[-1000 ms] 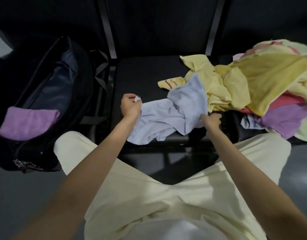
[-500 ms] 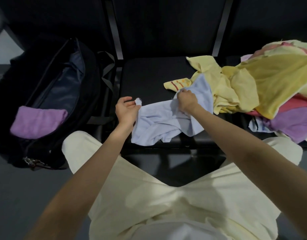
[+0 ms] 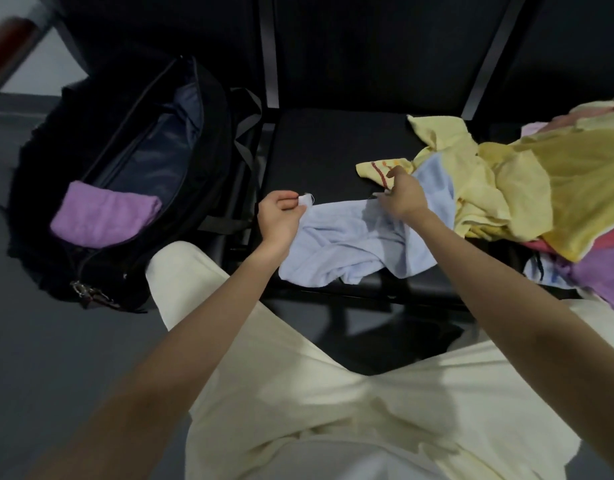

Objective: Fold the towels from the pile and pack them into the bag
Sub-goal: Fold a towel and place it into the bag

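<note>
The left hand (image 3: 279, 220) pinches one corner of the light blue towel (image 3: 350, 244), and the right hand (image 3: 404, 199) grips its upper edge beside the towel pile (image 3: 541, 188). The towel lies crumpled on the black seat (image 3: 316, 154), with the open bag (image 3: 132, 168) to the left holding a folded purple towel (image 3: 104, 213).

I count one black bag (image 3: 208, 140), one folded purple towel (image 3: 104, 216) in it. One light blue towel (image 3: 347, 244) on the counter (image 3: 316, 150). One pile (image 3: 541, 188): at least two yellow towels, one pink, one purple; exact count hidden. Two hands: left hand (image 3: 279, 220), right hand (image 3: 404, 195).
</note>
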`<state>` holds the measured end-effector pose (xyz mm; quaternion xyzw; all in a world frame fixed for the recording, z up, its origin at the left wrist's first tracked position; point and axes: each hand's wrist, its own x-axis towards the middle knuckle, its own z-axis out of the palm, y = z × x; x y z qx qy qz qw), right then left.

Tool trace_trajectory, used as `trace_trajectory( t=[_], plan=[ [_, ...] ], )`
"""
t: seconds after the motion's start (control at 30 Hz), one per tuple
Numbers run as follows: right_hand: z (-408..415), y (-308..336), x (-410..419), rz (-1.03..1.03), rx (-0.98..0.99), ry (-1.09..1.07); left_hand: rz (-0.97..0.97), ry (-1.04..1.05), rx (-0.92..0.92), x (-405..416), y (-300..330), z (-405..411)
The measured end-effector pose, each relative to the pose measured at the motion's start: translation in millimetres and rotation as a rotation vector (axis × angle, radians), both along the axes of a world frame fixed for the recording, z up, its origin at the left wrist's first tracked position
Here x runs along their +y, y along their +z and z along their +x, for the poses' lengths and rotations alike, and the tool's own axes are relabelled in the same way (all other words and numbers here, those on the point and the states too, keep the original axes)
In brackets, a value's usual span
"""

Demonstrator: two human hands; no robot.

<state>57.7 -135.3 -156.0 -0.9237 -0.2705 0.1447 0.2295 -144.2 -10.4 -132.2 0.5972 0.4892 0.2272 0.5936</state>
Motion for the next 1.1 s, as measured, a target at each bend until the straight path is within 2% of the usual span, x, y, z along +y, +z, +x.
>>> trace_trajectory(
  t=[0.07, 0.1, 0.17, 0.23, 0.33, 0.5, 0.67, 0.8, 0.87, 1.0, 1.1],
  plan=[
    [-9, 8, -6, 0.188, 0.059, -0.015, -0.004, 0.014, -0.014, -3, 2, 2],
    [-15, 12, -10, 0.218, 0.078, 0.043, -0.004, 0.015, -0.029, -5, 3, 4],
    [-28, 14, -19, 0.109, 0.13, 0.257, 0.018, 0.011, -0.041, -10, 7, 6],
    [-40, 9, -27, -0.142, 0.218, 0.456, 0.057, -0.008, -0.024, -15, 11, 5],
    [-50, 2, -27, -0.404, 0.256, 0.584, 0.099, -0.062, 0.005, -17, 10, -1],
    [-53, 11, -8, -0.456, 0.24, 0.662, 0.094, -0.073, 0.014, -13, 8, -15],
    [-61, 5, 5, -0.537, 0.049, 0.844, 0.09, -0.104, 0.029, -8, 9, -20],
    [-62, 8, 4, -0.462, -0.105, 0.806, 0.107, -0.112, 0.037, -7, 10, -24],
    [-59, 15, 1, -0.363, -0.144, 0.801, 0.104, -0.107, 0.043, -7, 11, -24],
    [-56, 37, -6, 0.056, -0.005, 0.654, 0.051, -0.114, -0.014, -11, 19, -19],
    [-65, 57, -7, 0.286, 0.151, 0.526, 0.037, -0.155, -0.058, -17, 28, -10]
  ],
)
